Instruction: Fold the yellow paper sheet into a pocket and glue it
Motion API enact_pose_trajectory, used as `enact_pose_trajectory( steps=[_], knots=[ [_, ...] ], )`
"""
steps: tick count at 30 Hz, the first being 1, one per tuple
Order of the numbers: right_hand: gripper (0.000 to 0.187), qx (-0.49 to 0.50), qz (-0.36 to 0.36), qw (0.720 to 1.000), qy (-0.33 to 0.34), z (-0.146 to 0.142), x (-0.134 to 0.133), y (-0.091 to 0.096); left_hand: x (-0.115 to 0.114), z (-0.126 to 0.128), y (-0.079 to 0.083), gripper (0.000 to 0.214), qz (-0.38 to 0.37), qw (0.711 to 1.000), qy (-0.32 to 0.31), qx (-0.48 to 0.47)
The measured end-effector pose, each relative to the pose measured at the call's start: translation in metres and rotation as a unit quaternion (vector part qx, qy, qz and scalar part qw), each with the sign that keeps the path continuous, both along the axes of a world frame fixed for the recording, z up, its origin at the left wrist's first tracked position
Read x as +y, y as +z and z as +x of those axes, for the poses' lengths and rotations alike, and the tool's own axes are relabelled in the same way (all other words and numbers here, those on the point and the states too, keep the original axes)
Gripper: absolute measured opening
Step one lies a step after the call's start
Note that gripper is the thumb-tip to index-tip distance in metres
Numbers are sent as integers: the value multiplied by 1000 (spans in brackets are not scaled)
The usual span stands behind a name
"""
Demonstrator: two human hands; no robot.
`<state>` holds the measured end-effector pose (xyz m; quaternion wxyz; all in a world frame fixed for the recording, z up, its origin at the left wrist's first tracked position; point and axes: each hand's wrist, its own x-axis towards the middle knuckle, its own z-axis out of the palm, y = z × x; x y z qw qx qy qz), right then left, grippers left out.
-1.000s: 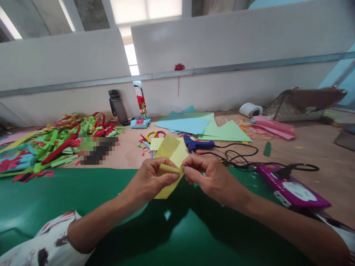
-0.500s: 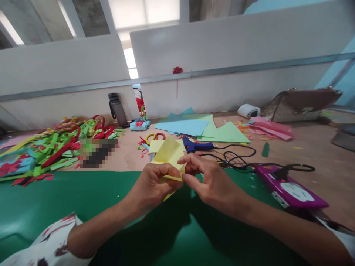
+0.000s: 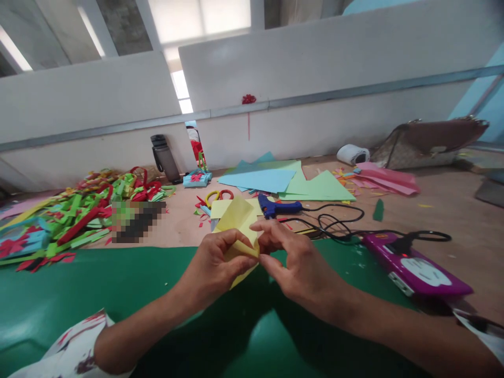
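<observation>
A folded piece of yellow paper [image 3: 238, 220] is held up just above the green mat [image 3: 79, 294]. My left hand [image 3: 216, 268] grips its lower left part, fingers curled around the fold. My right hand [image 3: 293, 262] pinches the paper's right edge between thumb and fingertips. Both hands meet at the paper's middle. The lower tip of the paper pokes out below my left fingers.
A blue glue gun [image 3: 280, 207] with a black cord [image 3: 338, 223] lies behind the hands, near scissors [image 3: 219, 195]. A purple device [image 3: 417, 268] sits at the right. Blue and green sheets [image 3: 291, 181], pink paper [image 3: 388, 179], a scrap pile [image 3: 82, 207], a dark bottle [image 3: 164, 156] and a tape roll [image 3: 353, 154] lie farther back.
My hands have drawn closer together on the yellow paper and folded it tighter, so less of it hangs below my left hand. The view has tilted slightly.
</observation>
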<state>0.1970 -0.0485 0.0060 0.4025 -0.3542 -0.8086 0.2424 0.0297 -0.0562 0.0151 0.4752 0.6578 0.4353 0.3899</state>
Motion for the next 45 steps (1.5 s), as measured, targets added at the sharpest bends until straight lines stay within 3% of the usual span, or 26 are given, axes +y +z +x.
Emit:
enact_pose_trajectory(
  steps=[23, 34, 37, 40, 43, 45],
  knots=[
    [37, 36, -9, 999, -5, 1, -1, -3, 7, 3, 1, 13, -54, 998, 20, -30],
    [37, 49, -8, 998, -31, -1, 2, -2, 13, 7, -3, 15, -39, 997, 22, -56],
    [39, 48, 22, 998, -37, 0, 3, -2, 12, 7, 0, 24, 20, 999, 35, -19],
    [43, 38, 71, 996, -40, 1, 6, -2, 10, 4, 8, 36, 171, 980, 39, 90],
    [47, 6, 142, 989, -43, 2, 7, 0, 10, 0, 17, 39, 366, 898, 74, 233],
    [45, -15, 207, 977, -55, 2, 7, 1, 10, -1, 23, 44, 436, 840, 100, 307]
  ],
)
